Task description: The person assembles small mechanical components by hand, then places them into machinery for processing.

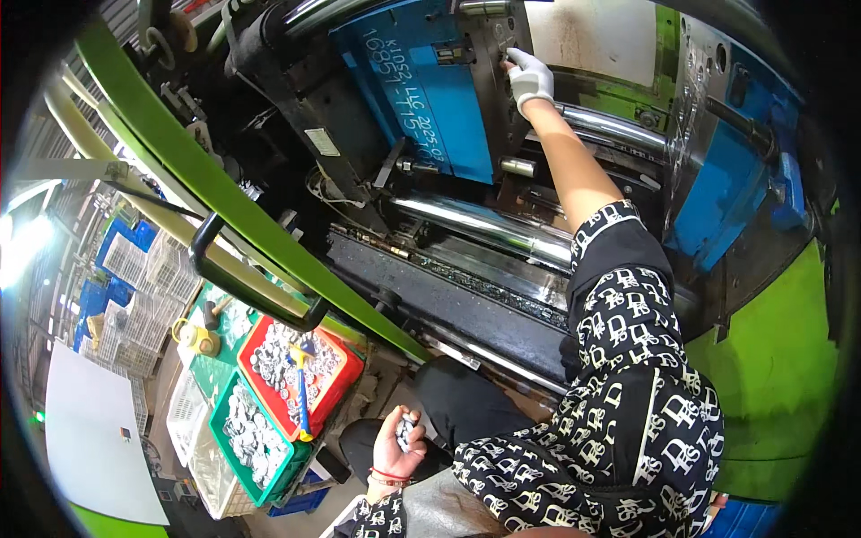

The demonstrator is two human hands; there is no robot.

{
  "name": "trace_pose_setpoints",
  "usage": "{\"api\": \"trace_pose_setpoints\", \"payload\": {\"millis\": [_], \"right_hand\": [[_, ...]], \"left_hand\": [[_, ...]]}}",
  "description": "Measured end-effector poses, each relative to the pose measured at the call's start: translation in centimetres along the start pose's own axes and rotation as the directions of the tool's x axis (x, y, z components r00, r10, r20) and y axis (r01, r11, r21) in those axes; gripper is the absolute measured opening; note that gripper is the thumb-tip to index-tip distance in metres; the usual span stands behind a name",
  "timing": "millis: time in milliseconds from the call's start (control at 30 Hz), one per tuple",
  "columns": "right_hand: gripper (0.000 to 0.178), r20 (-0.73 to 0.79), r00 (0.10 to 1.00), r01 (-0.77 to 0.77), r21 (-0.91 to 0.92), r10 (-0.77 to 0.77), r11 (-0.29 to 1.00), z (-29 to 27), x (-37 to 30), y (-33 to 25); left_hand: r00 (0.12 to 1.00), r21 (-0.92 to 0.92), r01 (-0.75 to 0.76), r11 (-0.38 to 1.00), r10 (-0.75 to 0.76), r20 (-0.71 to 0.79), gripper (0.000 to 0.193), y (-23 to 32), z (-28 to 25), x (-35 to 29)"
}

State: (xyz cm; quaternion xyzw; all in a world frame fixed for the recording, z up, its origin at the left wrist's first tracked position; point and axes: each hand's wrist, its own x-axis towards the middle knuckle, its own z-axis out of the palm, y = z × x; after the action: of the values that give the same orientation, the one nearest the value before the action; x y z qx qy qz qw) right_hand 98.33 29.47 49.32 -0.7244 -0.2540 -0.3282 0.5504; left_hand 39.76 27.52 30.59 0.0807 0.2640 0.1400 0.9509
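Left hand (396,453), 1, bare: closed around a few small metal parts (406,432), which are held above the lap, to the right of the trays; their count is hidden by the curled fingers. A red cord (388,479) is worn at the wrist. Right hand (531,82), 1, white-gloved: extended into the machine and placed at the dark metal face (498,99) of the left mould half (448,108), near its upper part; whether anything is gripped there cannot be told, the fingertips being partly hidden. Sleeve (619,305), black, marked with a white pattern. Mould halves, 2, blue-sided: the right mould half (722,193) is set well apart from the left, and the space between is crossed by polished steel bars (484,224). Door frame (242,229), green, slanted along the machine's left side and fitted with 1 black handle (208,251). Trays, 2, adjoining: the red tray (348,372) is filled with silvery pieces (269,359); the green tray (278,475), placed nearer the person, is likewise filled. Hammer (303,394), 1, blue-and-yellow: laid over the contents of the red tray, its handle end reaching the rim. Can (199,339), 1, yellow: stood beyond the red tray. Crates (166,269), white: stacked farther left. Panel (762,359), green: fixed at far right.
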Motion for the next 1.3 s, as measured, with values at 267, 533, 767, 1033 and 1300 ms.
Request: {"api": "trace_pose_setpoints", "payload": {"millis": [267,533,767,1033,1300], "right_hand": [[0.031,0.059,0.998,0.032,0.057,-0.035,0.998,-0.5,0.8,2.2],[0.031,0.102,0.994,0.034,-0.010,-0.033,0.999,-0.9,0.2,-0.2],[0.029,0.058,0.998,-0.025,0.035,0.023,0.999,0.1,0.1,0.4],[0.035,0.050,0.996,0.081,-0.079,-0.077,0.994,0.3,-1.6,1.3],[0.043,0.294,0.950,0.090,0.052,-0.101,0.995,-6.0,3.6,5.9]], "left_hand": [[0.988,0.233,-0.059,0.971,0.023,0.155,0.015,0.8,2.4,-1.6],[0.983,0.144,-0.017,0.989,-0.009,0.183,0.016,1.0,0.9,-1.7],[0.987,0.163,-0.028,0.986,0.001,0.159,0.017,0.8,0.7,-1.6],[0.979,0.353,-0.095,0.931,0.023,0.203,0.018,1.1,2.9,-1.7],[0.231,0.283,-0.612,0.738,-0.175,0.957,0.029,3.0,18.8,-6.9]]}}
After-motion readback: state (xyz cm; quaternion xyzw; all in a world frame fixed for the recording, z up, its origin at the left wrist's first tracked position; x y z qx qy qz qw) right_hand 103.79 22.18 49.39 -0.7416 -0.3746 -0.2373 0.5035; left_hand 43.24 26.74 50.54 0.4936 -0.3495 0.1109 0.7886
